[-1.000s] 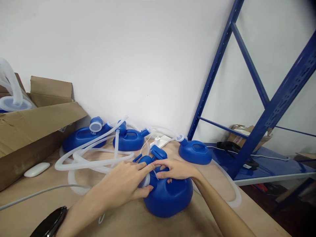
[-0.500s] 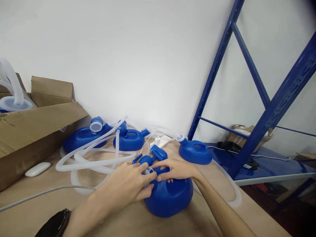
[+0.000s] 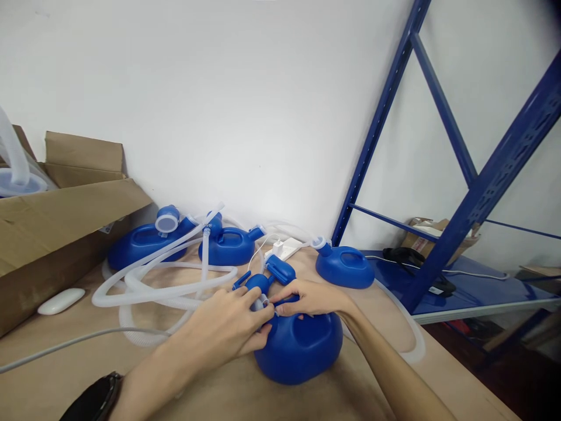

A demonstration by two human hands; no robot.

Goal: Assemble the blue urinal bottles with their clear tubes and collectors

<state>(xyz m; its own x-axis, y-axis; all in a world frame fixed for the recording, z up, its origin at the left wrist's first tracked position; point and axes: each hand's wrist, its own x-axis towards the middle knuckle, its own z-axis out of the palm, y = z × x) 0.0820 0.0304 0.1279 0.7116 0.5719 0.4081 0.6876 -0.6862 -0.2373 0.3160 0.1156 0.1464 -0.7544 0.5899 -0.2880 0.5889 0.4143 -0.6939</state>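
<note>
A blue plastic urinal bottle [image 3: 302, 354] with a built-in handle stands on the table in front of me. My left hand [image 3: 239, 318] is closed round a whitish hose end [image 3: 259, 302] at the bottle's neck, its thumb low against the bottle's side. Reaching over the handle, my right hand [image 3: 302, 298] pinches at the same neck from the other side. The fingertips of both hands nearly meet there and hide most of the joint. Just beyond them lie a blue spouted part [image 3: 258, 283] and a blue rounded cap piece [image 3: 281, 270].
More blue bottles [image 3: 230, 250] with coiled translucent hoses [image 3: 162, 295] stand along the wall, one bottle [image 3: 344, 269] at the right. An open cardboard box [image 3: 74, 216], a white mouse-shaped object [image 3: 61, 300] and a power strip [image 3: 287, 250] share the table. Blue shelving [image 3: 464, 216] rises at right.
The view has shifted slightly. My right fingers have drawn in a little closer over the neck; my left hand stays at nearly the same place on it.
</note>
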